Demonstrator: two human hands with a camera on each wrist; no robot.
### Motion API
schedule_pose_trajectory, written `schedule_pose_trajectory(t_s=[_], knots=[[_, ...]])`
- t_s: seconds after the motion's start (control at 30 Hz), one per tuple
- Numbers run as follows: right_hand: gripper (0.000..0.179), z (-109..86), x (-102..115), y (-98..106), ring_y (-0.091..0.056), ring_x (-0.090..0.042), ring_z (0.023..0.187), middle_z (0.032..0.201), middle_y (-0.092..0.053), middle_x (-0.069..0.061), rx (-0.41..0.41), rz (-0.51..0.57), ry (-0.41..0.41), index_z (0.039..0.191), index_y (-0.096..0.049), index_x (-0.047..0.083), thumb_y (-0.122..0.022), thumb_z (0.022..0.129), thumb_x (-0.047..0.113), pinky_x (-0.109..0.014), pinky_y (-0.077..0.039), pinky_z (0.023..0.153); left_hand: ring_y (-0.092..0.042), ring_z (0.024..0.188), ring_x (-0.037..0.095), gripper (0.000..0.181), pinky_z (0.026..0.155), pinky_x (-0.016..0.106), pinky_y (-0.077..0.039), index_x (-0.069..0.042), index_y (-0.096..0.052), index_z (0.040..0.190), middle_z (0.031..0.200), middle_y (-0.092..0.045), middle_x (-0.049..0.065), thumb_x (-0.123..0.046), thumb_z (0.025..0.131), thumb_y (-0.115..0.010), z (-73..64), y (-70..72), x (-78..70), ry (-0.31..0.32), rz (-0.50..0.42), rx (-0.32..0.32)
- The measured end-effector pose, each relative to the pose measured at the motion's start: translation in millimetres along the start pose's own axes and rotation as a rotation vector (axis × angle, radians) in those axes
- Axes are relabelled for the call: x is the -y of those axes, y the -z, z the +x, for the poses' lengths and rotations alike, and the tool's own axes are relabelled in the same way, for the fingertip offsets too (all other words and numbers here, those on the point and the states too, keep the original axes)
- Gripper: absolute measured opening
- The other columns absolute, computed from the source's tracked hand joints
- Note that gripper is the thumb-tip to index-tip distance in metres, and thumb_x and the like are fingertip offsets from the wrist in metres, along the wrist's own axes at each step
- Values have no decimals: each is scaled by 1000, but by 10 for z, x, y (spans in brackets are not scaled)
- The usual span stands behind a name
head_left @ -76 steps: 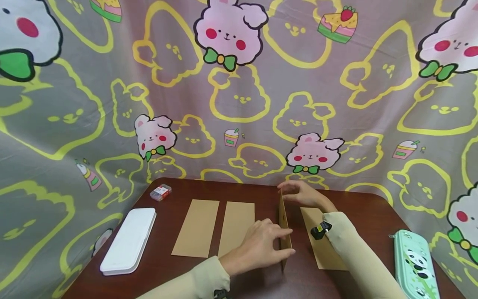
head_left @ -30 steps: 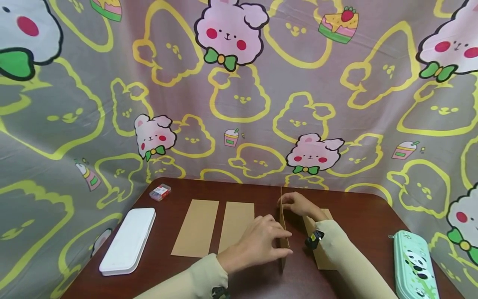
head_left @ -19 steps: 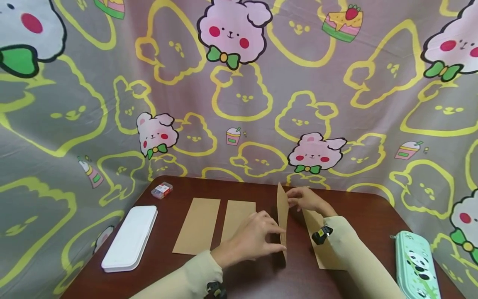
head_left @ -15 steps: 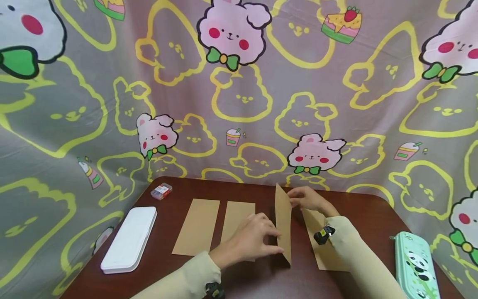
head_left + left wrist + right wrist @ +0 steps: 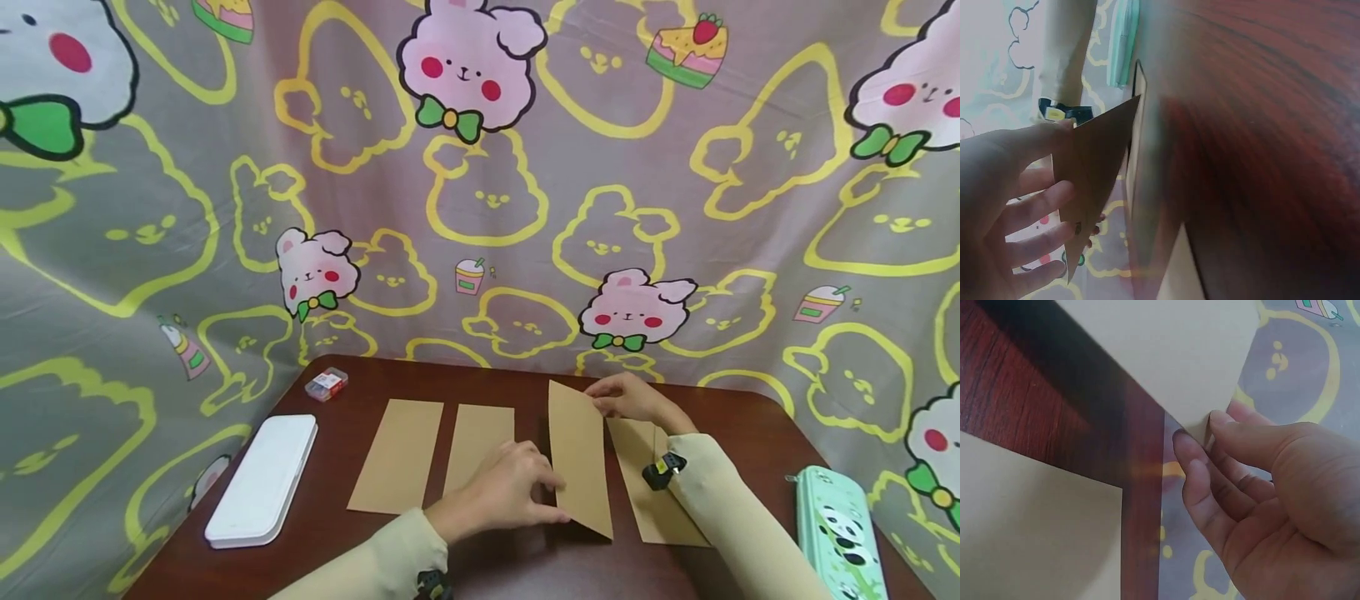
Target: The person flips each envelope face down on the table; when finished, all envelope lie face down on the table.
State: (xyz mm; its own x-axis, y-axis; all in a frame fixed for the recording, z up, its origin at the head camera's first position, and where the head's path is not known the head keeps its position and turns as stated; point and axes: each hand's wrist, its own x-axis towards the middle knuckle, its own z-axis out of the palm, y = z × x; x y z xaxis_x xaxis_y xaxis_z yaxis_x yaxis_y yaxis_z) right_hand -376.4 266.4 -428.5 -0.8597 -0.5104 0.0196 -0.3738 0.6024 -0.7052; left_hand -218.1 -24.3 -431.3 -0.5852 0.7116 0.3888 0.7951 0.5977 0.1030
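A brown kraft-paper card point(image 5: 581, 458) is held tilted above the table, its broad face turned up. My left hand point(image 5: 501, 490) holds its left side near the front corner, fingers and thumb at the edge. In the left wrist view the underside of the card point(image 5: 1100, 162) shows a small dark mark. My right hand point(image 5: 633, 398) pinches the far right corner between thumb and fingers, clearly seen in the right wrist view, where the right hand point(image 5: 1266, 494) grips the tip. Beneath my right forearm lies another kraft card point(image 5: 648, 492), partly covered.
Two more kraft cards, a left one point(image 5: 397, 454) and a middle one point(image 5: 480, 433), lie flat on the dark red table point(image 5: 360, 379). At the left are a white case point(image 5: 262, 479) and a small clear box point(image 5: 327, 384). A green panda case point(image 5: 840, 525) lies at the right edge.
The held card has gone from standing on edge, nearly upright, to leaning over with its face up. My right hand has moved slightly right with its corner; my left hand stays near the front.
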Motion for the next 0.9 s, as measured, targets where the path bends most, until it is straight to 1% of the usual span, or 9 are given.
schedule_pose_trajectory(t_s=[0.2, 0.3, 0.4, 0.47, 0.53, 0.6, 0.73, 0.83, 0.9], knots=[[24, -16, 1, 6, -68, -23, 78, 91, -75, -14, 10, -46, 32, 119, -72, -6, -64, 98, 2, -30, -58, 67, -58, 79, -2, 31, 68, 15, -35, -32, -81, 101, 86, -75, -20, -55, 79, -83, -34, -117, 18, -2, 26, 46], [24, -6, -22, -4, -67, -20, 76, 93, -75, -14, 16, -94, 64, 120, -72, -6, -64, 98, 2, -25, -54, 64, -54, 72, -2, 26, 64, 16, -31, -32, -79, 92, 79, -73, -20, -54, 78, -84, -36, -140, 35, -11, 58, 63], [24, 1, -45, -26, -67, -18, 77, 97, -76, -16, 6, -148, 99, 119, -72, -5, -65, 98, 2, -24, -53, 65, -45, 63, -2, 29, 59, 18, -24, -28, -70, 75, 64, -63, -20, -54, 78, -84, -20, -152, 52, -21, 99, 83], [24, 2, -47, -49, -68, -17, 82, 103, -77, -17, 1, -182, 112, 118, -73, -4, -66, 97, 3, -24, -54, 68, -39, 58, -2, 37, 56, 19, -21, -27, -62, 68, 57, -53, -20, -54, 77, -84, -14, -156, 57, -20, 108, 104], [23, 4, -44, -90, -71, -18, 88, 110, -77, -18, 4, -203, 101, 118, -74, -3, -66, 97, 4, -26, -57, 72, -34, 54, -3, 43, 54, 20, -19, -26, -56, 64, 52, -44, -20, -55, 77, -84, -16, -159, 55, -15, 103, 130], [23, 12, -35, -139, -71, -19, 94, 114, -76, -18, 18, -219, 86, 118, -74, -1, -67, 97, 6, -30, -59, 76, -30, 52, -4, 44, 52, 20, -19, -26, -54, 62, 51, -40, -21, -55, 78, -84, -27, -164, 47, 0, 84, 156], [23, 65, -12, -242, -72, -25, 99, 114, -76, -18, 31, -226, 69, 117, -75, -1, -68, 96, 6, -38, -60, 80, -23, 51, -3, 49, 53, 19, -19, -25, -50, 60, 50, -38, -21, -55, 78, -84, -40, -167, 41, 38, 65, 192], [23, 117, 12, -300, -73, -28, 100, 113, -76, -18, 30, -247, 73, 117, -75, -2, -69, 95, 5, -43, -60, 83, -23, 50, -2, 52, 54, 19, -20, -26, -47, 58, 49, -39, -21, -57, 75, -85, -50, -164, 47, 68, 94, 204], [23, 147, 24, -334, -73, -29, 102, 114, -76, -18, 28, -251, 57, 117, -75, -1, -69, 95, 5, -44, -60, 86, -25, 49, -1, 53, 54, 20, -21, -26, -48, 56, 49, -39, -21, -58, 73, -86, -53, -165, 53, 87, 117, 218]])
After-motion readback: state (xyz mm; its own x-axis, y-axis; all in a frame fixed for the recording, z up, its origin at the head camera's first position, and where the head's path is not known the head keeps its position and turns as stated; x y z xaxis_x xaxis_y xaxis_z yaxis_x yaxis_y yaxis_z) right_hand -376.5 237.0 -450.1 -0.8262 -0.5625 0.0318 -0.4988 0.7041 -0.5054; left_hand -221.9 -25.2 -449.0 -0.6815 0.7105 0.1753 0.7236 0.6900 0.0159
